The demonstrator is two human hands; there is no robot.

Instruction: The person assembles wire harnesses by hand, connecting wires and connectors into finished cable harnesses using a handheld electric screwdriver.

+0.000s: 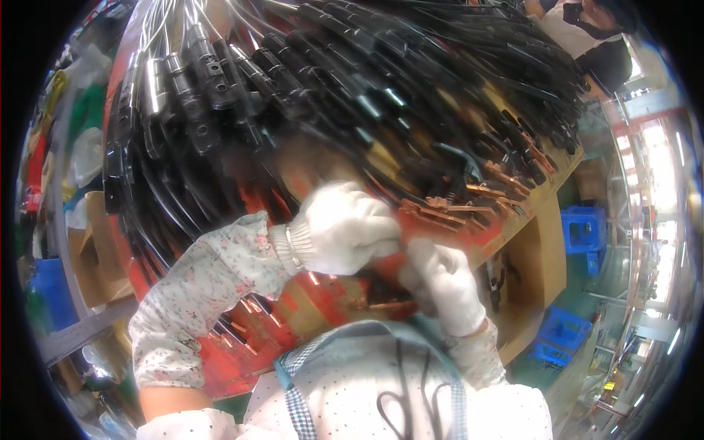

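Note:
Both my hands wear white knitted gloves and are close together over the red tabletop (293,302). My left hand (346,229) is closed with its fingers curled in; whatever lies inside them is hidden. Just to its right, my right hand (443,282) is also closed, slightly blurred, and I cannot make out what it grips. Several copper-coloured metal strips (447,209) lie right beyond my hands. Dark cables (176,198) spread over the table to the left of and beyond my left hand. More copper-ended pieces (238,331) lie near my left forearm.
A dense pile of black tubular connectors (213,77) covers the far side, with pale wires at the far left. A cardboard box (539,264) stands by the right edge. Blue crates (561,334) sit on the floor beyond it. Another person (598,44) is at the far right.

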